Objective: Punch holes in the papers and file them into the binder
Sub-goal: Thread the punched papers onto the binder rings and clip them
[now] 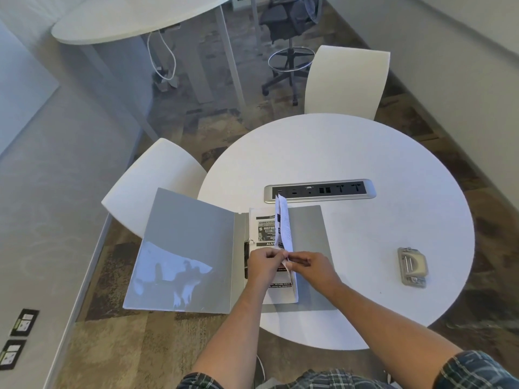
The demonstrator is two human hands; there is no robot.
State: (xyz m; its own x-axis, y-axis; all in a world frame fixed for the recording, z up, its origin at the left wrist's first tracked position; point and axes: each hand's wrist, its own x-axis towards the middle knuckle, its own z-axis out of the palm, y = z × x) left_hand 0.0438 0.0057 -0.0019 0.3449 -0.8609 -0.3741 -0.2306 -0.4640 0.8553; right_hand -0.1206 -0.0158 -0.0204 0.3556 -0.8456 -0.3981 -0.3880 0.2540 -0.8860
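Left hand [262,263] and right hand [310,265] pinch the near edge of upright papers [284,231], long axis running away from the person, over the open binder [196,248]; rings mostly hidden. Hole punch [412,266] lies apart, right.

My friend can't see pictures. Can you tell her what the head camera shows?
Both hands, left hand and right hand, hold a sheet of paper on edge over an open grey binder on a round white table. A metal hole punch sits apart, to the right.
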